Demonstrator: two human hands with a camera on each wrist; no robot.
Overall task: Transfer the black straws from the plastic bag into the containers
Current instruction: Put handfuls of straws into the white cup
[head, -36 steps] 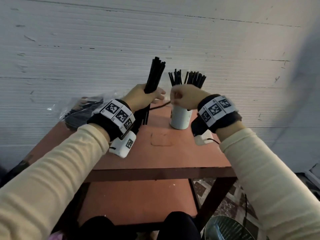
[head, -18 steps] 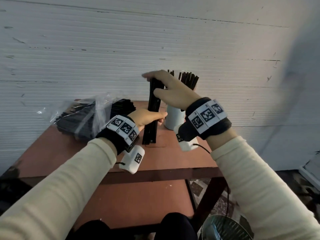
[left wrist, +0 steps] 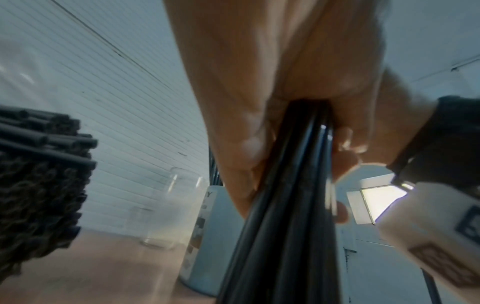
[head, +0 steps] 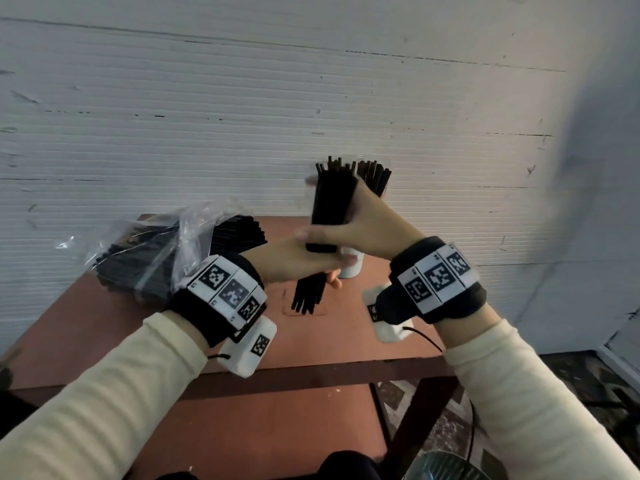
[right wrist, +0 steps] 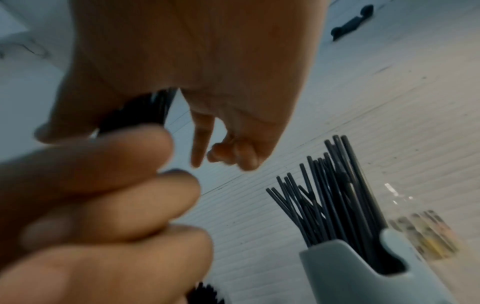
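Black straws bunched upright above desk, clasped by left hand and right hand; mid-transfer from plastic bag. Next: lowering squarely into white container.

the bundle of black straws is hidden at its middle by the left hand, and the right hand covers its right side; the white container shows only a sliver behind both hands; motion blurs the fingertips at the bundle's top; in the left wrist view the clear jar is hazy; the plastic bag veils the straws inside it; both sleeves run off the bottom edge.
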